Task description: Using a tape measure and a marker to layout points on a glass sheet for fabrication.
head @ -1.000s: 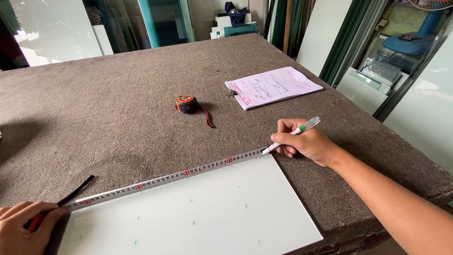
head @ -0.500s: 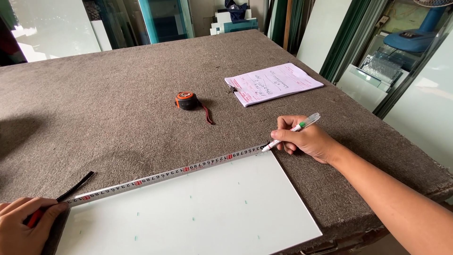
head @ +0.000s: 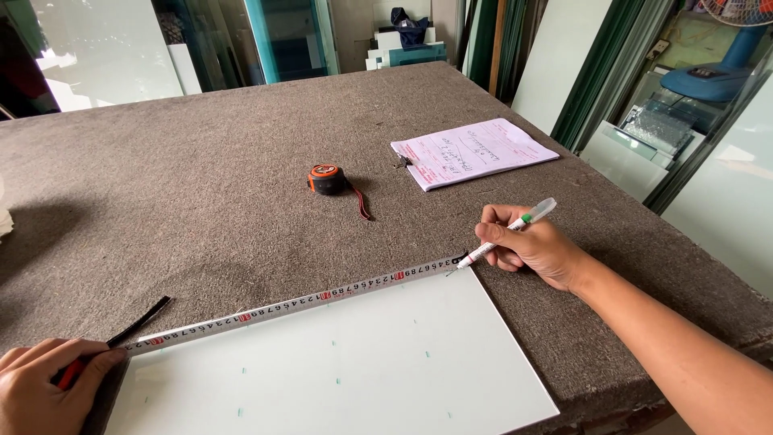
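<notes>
Two bare hands worked a white glass sheet (head: pixel 338 370) on a felt-covered table (head: pixel 201 185): the right hand (head: pixel 527 250) pinched a marker (head: pixel 507 234) with its tip at the sheet's far corner, beside the end of a tape blade (head: pixel 298 306) that the left hand (head: pixel 48 387), closed over a red-cased tape measure (head: pixel 68 372), stretched along the sheet's far edge.

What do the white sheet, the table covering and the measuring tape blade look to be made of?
White sheet: probably glass or glossy plastic, smooth with a soft sheen. Table covering: grey-brown felt or carpet, matte and fuzzy. Tape blade: likely thin painted metal, flat, pale with printed marks, stretched between the left hand and the right hand.
</notes>
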